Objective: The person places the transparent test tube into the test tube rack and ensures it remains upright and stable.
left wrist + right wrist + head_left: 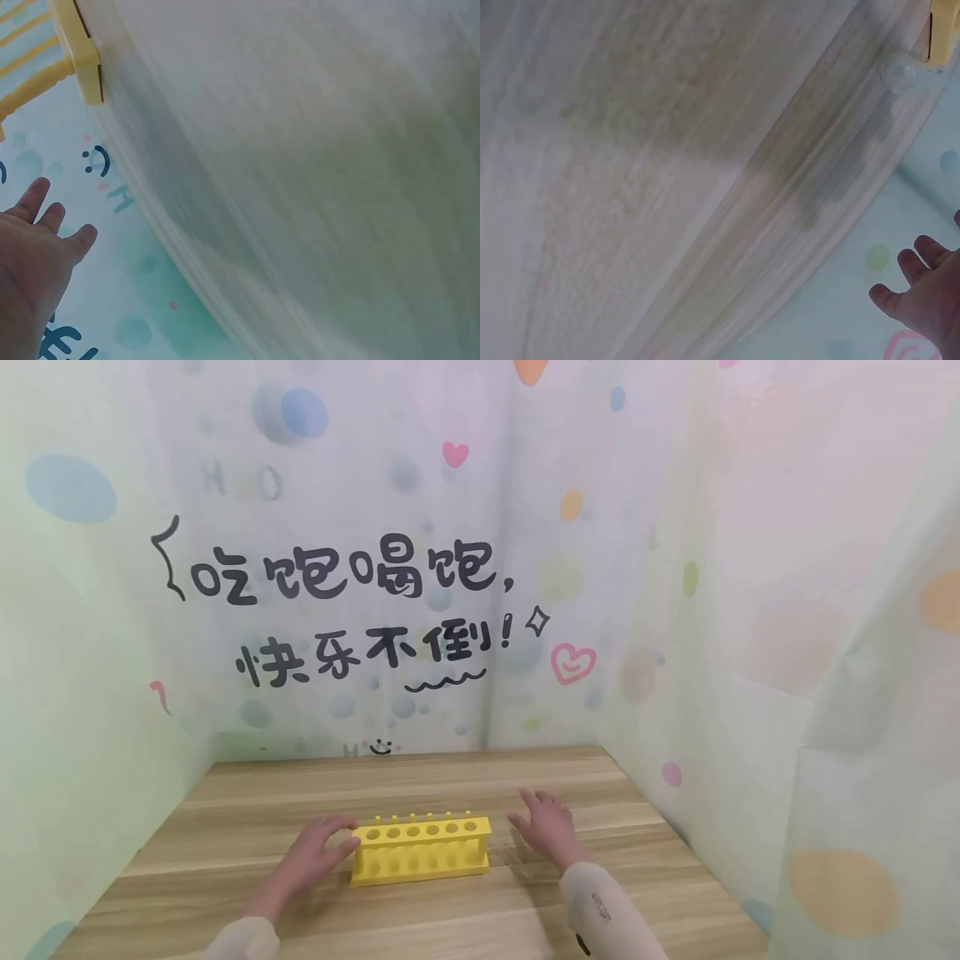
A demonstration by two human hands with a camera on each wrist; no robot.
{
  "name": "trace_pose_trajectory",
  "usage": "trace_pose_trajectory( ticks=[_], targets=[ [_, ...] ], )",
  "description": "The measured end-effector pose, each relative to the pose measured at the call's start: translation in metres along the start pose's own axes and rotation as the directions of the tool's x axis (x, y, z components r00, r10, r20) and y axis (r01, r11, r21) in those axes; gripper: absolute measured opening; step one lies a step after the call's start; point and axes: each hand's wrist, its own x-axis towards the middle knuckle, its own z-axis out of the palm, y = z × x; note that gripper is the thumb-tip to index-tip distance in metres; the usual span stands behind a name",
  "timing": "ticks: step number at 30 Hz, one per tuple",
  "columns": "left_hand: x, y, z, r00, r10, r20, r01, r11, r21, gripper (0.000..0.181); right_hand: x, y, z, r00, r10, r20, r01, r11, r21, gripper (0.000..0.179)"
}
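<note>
A yellow test tube rack with a row of round holes stands upright on the wooden table. My left hand is at the rack's left end, its thumb and fingers spread apart around that corner in the head view. In the left wrist view this hand has its fingers loosely extended, with the rack beyond. To the right of the rack, my right hand is held with fingers spread and nothing in them. Between them lies a clear tube, its rounded end showing in the right wrist view.
A pale curtain printed with coloured dots, hearts and black lettering hangs behind the table's far edge. More of this sheeting closes in the right side, and another panel the left.
</note>
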Motion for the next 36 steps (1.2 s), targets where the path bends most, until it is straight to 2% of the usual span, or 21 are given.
trace_pose_trajectory(
  ticks=[5,9,19,23,28,36],
  targets=[
    [-0.002,0.0,0.001,1.0,-0.02,0.004,0.02,1.0,-0.02,0.047,-0.002,-0.004,0.003,1.0,0.031,0.002,-0.031,0.994,0.107,0.055],
    [-0.003,0.002,0.001,0.998,-0.059,0.024,0.06,0.997,-0.04,0.05,-0.003,-0.008,0.006,0.999,0.032,0.03,-0.036,0.986,0.164,0.053],
    [-0.005,0.001,0.001,0.991,-0.126,0.049,0.128,0.99,-0.055,0.051,-0.007,-0.022,0.016,0.997,0.007,0.071,-0.018,0.988,0.155,0.047],
    [-0.005,0.0,0.002,0.992,-0.117,0.044,0.12,0.991,-0.058,0.051,-0.01,-0.026,0.019,0.996,0.023,0.09,-0.04,0.98,0.194,0.045],
    [-0.005,0.001,0.001,0.993,-0.11,0.043,0.113,0.992,-0.061,0.05,-0.007,-0.029,0.025,0.995,0.038,0.096,-0.053,0.987,0.155,0.042],
    [-0.003,0.002,0.001,0.995,-0.09,0.031,0.092,0.994,-0.062,0.048,-0.008,-0.032,0.026,0.997,-0.007,0.083,0.002,0.998,0.061,0.039]
  ],
)
